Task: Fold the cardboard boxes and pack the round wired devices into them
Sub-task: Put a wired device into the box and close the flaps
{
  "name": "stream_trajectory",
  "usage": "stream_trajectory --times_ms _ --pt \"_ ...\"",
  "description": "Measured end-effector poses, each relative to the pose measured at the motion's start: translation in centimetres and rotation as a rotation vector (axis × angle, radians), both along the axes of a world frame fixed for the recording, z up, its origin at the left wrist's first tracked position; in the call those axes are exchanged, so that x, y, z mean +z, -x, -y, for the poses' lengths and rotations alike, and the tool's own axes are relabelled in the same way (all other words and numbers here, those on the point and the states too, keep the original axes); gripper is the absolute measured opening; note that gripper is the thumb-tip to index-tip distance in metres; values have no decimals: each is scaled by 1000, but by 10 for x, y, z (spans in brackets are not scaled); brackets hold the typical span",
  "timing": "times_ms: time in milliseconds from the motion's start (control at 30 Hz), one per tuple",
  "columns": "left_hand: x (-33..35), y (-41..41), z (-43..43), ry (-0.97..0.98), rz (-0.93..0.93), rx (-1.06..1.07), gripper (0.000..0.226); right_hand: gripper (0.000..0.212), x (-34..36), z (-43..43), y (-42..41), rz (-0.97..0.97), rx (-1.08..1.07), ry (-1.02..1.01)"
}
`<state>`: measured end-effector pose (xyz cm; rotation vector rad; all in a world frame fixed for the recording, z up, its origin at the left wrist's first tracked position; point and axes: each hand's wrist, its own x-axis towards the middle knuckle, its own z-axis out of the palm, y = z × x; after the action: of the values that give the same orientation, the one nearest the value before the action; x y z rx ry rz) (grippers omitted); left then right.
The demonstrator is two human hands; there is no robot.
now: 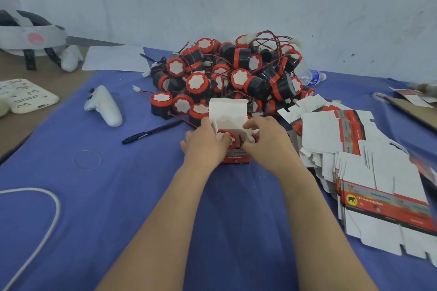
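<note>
A small cardboard box (228,111) stands upright on the blue cloth with its white lid flap raised. Inside it sits a round red-and-black wired device (233,137), its white face up. My left hand (205,142) grips the box's left side, thumb on the device. My right hand (267,139) holds the right side, fingers pressing red wire into the opening. Behind the box lies a big pile of round wired devices (236,75). A stack of flat unfolded boxes (359,160) spreads to the right.
A black pen (151,132) and a white controller (104,105) lie to the left. A water bottle (312,77) is behind the pile. A white cable (42,215) curves at the lower left. A headset (28,35), a power strip (26,94) and paper (115,58) are far left.
</note>
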<state>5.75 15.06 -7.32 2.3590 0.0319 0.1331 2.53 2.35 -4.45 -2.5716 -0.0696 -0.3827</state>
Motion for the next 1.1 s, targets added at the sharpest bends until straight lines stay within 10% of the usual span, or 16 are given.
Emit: stream_trajectory --times_ms 1100 --pt "-1 2 0 -2 15 1 47 27 -4 -2 -9 -91 -104 53"
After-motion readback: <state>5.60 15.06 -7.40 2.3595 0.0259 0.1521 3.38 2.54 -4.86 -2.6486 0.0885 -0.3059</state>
